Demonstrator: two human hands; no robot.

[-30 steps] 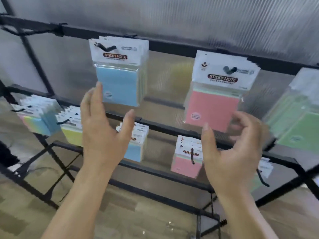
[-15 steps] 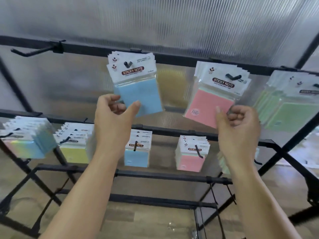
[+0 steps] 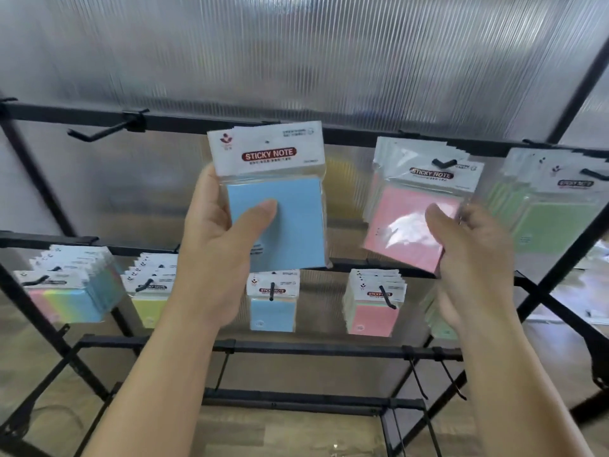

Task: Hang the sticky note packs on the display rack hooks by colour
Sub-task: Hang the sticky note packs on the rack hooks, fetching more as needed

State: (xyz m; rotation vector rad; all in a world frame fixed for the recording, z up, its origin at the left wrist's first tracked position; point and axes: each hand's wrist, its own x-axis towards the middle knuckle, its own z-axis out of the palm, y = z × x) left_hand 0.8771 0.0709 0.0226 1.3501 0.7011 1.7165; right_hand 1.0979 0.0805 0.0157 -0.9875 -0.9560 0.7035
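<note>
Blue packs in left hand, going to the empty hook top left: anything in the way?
Nothing visible. The empty hook juts bare from the top bar, left of the blue packs held by the left hand; only open space lies between.

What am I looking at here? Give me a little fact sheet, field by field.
Setting: black display rack, ribbed translucent panel behind
Left hand: grips top blue packs
Right hand: pinches top pink packs, which hang on a hook
Top right: green packs
Top left: empty hook
Lower row: rainbow packs, yellow packs, lower blue packs, lower pink packs
</note>
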